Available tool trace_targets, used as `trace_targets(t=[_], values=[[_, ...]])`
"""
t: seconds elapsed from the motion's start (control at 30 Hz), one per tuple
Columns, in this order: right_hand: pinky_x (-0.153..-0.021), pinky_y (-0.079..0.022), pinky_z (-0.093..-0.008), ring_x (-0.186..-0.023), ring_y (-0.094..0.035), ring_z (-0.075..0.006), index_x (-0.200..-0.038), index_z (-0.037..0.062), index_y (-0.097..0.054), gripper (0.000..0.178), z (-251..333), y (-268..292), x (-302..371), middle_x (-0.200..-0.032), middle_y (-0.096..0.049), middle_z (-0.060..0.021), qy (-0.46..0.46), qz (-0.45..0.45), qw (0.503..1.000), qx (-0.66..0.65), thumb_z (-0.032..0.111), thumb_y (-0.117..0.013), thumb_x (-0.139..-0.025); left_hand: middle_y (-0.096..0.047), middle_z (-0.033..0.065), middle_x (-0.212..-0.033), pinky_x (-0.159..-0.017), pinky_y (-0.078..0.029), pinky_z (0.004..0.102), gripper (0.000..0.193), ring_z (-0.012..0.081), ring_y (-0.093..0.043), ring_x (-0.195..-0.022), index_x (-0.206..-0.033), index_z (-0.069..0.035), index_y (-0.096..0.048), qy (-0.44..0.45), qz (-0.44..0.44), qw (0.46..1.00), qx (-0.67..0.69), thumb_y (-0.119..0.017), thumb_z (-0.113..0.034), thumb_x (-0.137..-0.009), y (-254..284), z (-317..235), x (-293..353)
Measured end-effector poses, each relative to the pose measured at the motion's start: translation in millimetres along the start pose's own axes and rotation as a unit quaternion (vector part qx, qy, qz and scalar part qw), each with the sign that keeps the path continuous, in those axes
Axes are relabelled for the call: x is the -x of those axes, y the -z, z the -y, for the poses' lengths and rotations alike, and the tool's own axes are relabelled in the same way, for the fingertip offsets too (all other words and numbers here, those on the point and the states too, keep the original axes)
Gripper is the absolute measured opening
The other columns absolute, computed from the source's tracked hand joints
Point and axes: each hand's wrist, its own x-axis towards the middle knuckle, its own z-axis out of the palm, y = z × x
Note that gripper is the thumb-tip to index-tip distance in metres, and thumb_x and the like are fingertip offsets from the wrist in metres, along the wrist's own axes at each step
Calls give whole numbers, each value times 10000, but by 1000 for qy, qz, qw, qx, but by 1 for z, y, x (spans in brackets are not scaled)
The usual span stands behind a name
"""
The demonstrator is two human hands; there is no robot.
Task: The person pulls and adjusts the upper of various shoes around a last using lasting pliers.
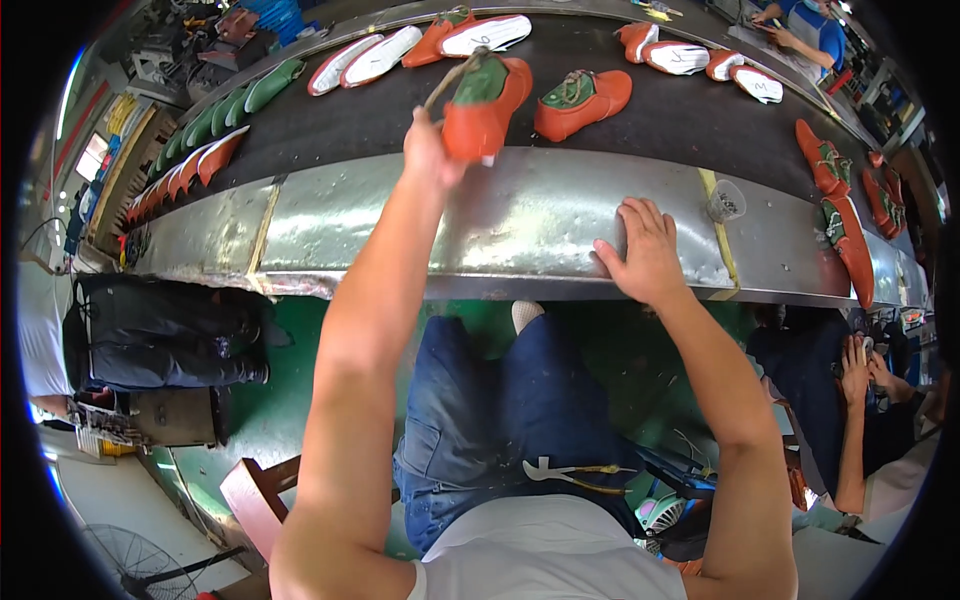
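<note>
My left hand is stretched forward and closed on an orange shoe with a green upper part, held over the dark belt's near edge. Just to the right of it a second orange shoe with green lacing rests on the dark belt. On the bare metal ledge my right hand lies palm down with its fingers spread, holding nothing. A clear plastic cup with small dark bits stands to the right of that hand. Pincers with yellowish handles lie across my lap.
White-soled shoes lie in groups along the belt's far side. Green pieces and orange pieces line the left, more orange shoes the right. Co-workers sit at the far right and near right; dark-trousered legs show left.
</note>
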Motion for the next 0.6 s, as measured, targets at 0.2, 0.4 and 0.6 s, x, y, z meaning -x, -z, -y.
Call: trace_targets(t=[0.2,0.4,0.6], values=[[-1112,-279,-567,-1333,-417,-355,-1242,-57,-554,642,-13,3,6,-1360,-524,-205,-25,5,1000,3,425,-684,-838,-349,143,-1564,-1195,-171,448,746,278,-270,-1477,-1497,25,-299,-21,-70,984,-161,-305,-572,-1049,-52,74,-84],[-1107,-279,-560,-1316,-426,-347,-1238,-62,-564,635,-4,1,1,-1357,-531,-191,-10,-1,1000,-8,427,-673,-848,-182,169,-1644,-1240,-79,435,809,294,-137,-1529,-1538,62,-203,-53,-46,979,-193,-379,-550,-1038,9,70,-79],[-1100,-298,-537,-1305,-443,-340,-1214,-52,-577,610,-13,-1,2,-1333,-552,-191,-6,-19,1000,-5,434,-671,-857,-584,106,-1374,-1083,-399,327,490,192,-529,-1256,-1417,-9,-520,-128,-10,871,-474,-576,-291,-1020,35,67,94]])
